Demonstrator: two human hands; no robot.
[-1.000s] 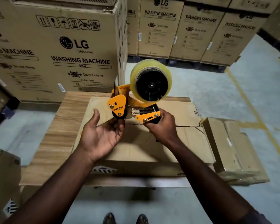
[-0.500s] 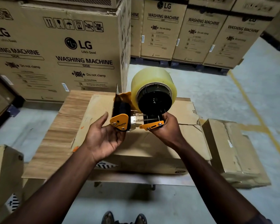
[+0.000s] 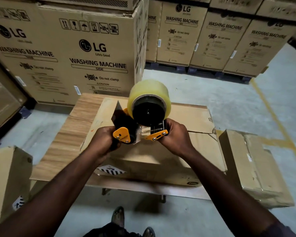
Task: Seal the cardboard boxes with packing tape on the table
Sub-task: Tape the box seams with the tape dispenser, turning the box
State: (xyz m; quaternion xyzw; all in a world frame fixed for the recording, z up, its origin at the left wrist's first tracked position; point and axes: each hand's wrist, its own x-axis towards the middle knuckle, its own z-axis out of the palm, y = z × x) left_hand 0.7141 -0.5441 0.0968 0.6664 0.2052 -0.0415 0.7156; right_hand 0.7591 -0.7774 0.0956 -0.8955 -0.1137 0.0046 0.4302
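Holding the orange-and-black handheld tape dispenser (image 3: pixel 126 124) above the flat brown cardboard box (image 3: pixel 186 115), which lay across the wood-grain table (image 3: pixel 63 142), the person had both hands wrapped on the tool: the left hand (image 3: pixel 101 142) clenched round its front roller end, the right hand (image 3: pixel 175 139) round the handle beneath the yellowish roll of clear packing tape (image 3: pixel 149 93). The left hand sat just beside the metal cutter plate (image 3: pixel 138 134), so a slip could probably nick it. Whether a free tape end was drawn out could not be told; had it stuck back on the roll, no strip would catch the box's open seam (image 3: pixel 200 132) at the right.
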